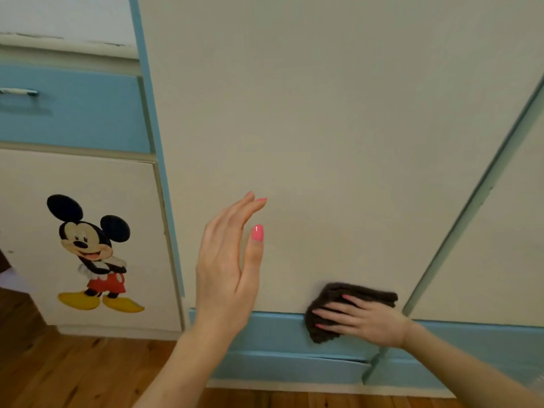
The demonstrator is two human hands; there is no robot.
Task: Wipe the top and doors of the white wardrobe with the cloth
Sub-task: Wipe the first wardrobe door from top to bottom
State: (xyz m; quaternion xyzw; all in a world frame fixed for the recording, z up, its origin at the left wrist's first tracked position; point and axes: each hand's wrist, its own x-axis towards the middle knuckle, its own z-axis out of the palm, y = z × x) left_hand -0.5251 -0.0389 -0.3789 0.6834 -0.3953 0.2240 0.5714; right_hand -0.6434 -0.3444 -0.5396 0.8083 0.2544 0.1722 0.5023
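Observation:
The white wardrobe door (323, 128) fills most of the head view, with a blue strip (273, 325) along its bottom. My right hand (365, 322) lies flat on a dark brown cloth (332, 293), pressing it against the door's lower edge where white meets blue. My left hand (226, 266) is raised in front of the door, fingers straight and together, holding nothing. A second white door (500, 231) stands to the right, past a grey-blue divider (471, 201).
On the left is a lower cabinet with a blue drawer (73, 113) and metal handle (17, 91), and a white door with a cartoon mouse sticker (91, 251). The wooden floor (88, 372) runs along the bottom. A blue vertical trim (159, 160) edges the wardrobe.

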